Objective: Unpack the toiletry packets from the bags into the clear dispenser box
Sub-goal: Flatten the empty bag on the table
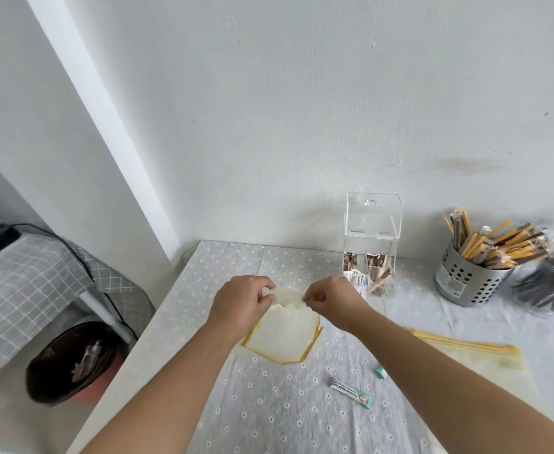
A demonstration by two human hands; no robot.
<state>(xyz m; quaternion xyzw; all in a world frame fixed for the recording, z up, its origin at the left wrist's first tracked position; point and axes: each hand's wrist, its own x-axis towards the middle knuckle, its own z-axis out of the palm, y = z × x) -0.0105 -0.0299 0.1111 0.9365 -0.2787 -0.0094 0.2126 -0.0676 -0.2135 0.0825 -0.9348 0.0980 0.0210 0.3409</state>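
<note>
- The left hand (pixel 241 303) pinches the top edge of a translucent white plastic bag with yellow-trimmed edges (pixel 282 335), its fingers curled onto the rim.
- The right hand (pixel 329 299) pinches the same rim from the other side, so the bag's mouth sits between both hands.
- The bag's lower part rests on the pale floral tablecloth (pixel 269 417).
- The clear acrylic dispenser box (pixel 372 244) stands behind the right hand by the wall, lid raised, with packets in its lower compartments.
- A small white-and-green packet (pixel 351 392) lies on the cloth near the right forearm, apart from the bag.
- A second yellow-trimmed flat bag (pixel 472 350) lies to the right.
- A perforated metal cup of wrapped sticks (pixel 465 285) stands right of the box.
</note>
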